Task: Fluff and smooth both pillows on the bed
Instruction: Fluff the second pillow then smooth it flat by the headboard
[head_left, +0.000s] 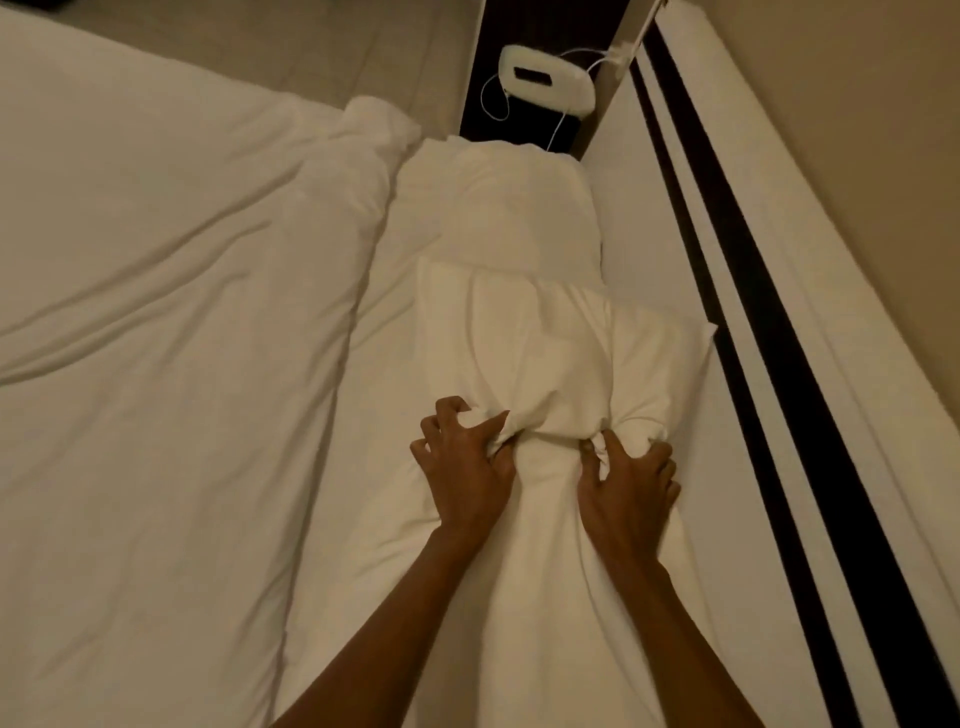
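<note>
Both forearms outstretched side by side, left hand (467, 462) and right hand (626, 480) clenched, fingers curled.

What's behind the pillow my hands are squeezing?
Behind the near pillow gripped by the left hand and right hand lies the second pillow, its near edge covered. Beyond sits a white device.

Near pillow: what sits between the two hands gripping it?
Only pillow fabric. In the head view, the left hand and right hand each clutch the near pillow, and a bunched ridge of its white cover runs between them.
</note>
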